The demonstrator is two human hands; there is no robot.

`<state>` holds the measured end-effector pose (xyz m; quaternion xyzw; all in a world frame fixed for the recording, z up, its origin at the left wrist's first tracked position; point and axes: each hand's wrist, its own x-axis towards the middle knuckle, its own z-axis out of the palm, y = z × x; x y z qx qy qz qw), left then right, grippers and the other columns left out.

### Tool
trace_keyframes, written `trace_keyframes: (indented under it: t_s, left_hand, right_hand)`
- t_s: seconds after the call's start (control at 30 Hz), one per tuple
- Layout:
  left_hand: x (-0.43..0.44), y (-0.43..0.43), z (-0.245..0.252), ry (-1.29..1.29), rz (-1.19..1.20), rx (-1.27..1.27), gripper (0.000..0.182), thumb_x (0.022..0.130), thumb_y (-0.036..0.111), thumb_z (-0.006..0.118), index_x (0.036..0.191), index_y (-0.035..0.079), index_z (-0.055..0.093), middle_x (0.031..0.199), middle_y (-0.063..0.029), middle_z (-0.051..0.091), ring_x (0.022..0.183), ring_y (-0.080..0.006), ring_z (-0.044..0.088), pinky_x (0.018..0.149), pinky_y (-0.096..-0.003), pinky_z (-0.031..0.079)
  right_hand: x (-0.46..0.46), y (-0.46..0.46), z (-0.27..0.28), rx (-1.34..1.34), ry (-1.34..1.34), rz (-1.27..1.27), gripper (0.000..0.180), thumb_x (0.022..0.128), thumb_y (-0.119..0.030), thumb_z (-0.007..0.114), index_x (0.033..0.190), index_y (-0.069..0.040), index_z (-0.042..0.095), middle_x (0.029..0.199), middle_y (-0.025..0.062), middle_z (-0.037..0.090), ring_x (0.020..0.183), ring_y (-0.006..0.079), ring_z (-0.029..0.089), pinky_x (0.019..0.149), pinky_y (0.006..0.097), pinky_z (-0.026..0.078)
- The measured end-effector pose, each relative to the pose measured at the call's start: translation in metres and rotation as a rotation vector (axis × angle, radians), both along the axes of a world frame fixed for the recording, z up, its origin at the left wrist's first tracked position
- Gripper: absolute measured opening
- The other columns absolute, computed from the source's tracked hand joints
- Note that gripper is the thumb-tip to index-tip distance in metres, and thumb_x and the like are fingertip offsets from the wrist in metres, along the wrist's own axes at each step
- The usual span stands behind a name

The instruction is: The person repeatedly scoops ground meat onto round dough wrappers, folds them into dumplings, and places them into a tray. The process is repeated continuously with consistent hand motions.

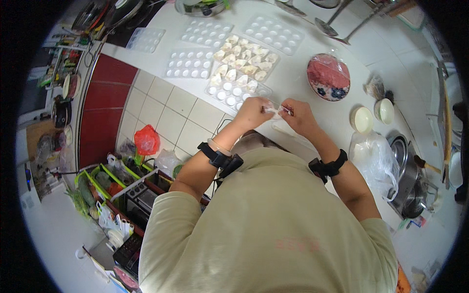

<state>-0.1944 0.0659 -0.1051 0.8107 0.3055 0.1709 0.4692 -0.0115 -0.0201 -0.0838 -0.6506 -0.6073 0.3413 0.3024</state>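
Observation:
My left hand [254, 111] and my right hand [299, 116] meet above the front edge of the white countertop. Between their fingertips they pinch a small pale wonton wrapper [273, 110], mostly hidden by the fingers; any filling inside cannot be made out. Just beyond my left hand lies a clear plastic tray with round wells [230, 96], partly filled. Folded wontons [246, 60] sit in rows on it and on the tray behind. To the right, a patterned bowl [331, 96] holds pink minced meat [326, 71], with plastic film over its far part.
Unfilled welled trays [188, 63] lie at the left and back. Two pale bowls [362, 119], a clear plastic bag [373, 161] and a metal sink [405, 183] are at the right. Ladles [325, 27] lie at the back. A red plastic bag [147, 140] is down on the tiled floor [176, 117].

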Motion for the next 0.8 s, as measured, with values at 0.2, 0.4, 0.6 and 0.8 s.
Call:
trace_keyframes:
  t_s: [0.2,0.4,0.6,0.8]
  left_hand:
    - [-0.083,0.075,-0.053,0.340,0.623,0.167,0.030,0.073,0.024,0.073,0.090,0.000,0.069,0.069,-0.0164,0.065,0.061,-0.0268,0.063,0.061,-0.0354,0.050]
    - [-0.077,0.101,-0.103,0.431,0.646,0.205,0.025,0.073,0.022,0.072,0.085,0.000,0.068,0.075,-0.0176,0.067,0.070,-0.0338,0.065,0.068,-0.0394,0.051]
    - [-0.072,0.098,-0.122,0.434,0.547,0.455,0.018,0.070,0.014,0.069,0.084,0.003,0.069,0.085,-0.0170,0.064,0.086,-0.0354,0.060,0.078,-0.0429,0.049]
    - [-0.071,0.095,-0.094,0.439,0.541,0.410,0.034,0.071,0.017,0.075,0.099,0.001,0.063,0.102,-0.0197,0.060,0.101,-0.0360,0.055,0.088,-0.0428,0.046]
  right_hand:
    - [0.005,0.012,-0.023,0.070,-0.045,-0.087,0.026,0.076,-0.011,0.069,0.099,-0.003,0.060,0.081,0.0166,0.065,0.071,0.0310,0.063,0.067,0.0372,0.050]
    - [0.028,-0.005,-0.039,-0.005,-0.043,-0.217,0.029,0.077,-0.010,0.070,0.103,-0.002,0.061,0.082,0.0093,0.064,0.073,0.0189,0.061,0.065,0.0304,0.049]
    - [0.061,-0.023,-0.021,-0.363,0.765,-0.539,0.016,0.082,-0.005,0.067,0.097,-0.002,0.061,0.074,0.0031,0.058,0.055,0.0084,0.047,0.047,0.0243,0.037]
    - [0.089,-0.050,0.012,-0.154,1.247,-0.650,0.009,0.087,0.001,0.061,0.093,-0.005,0.058,0.074,0.0019,0.055,0.050,0.0049,0.036,0.043,0.0196,0.027]
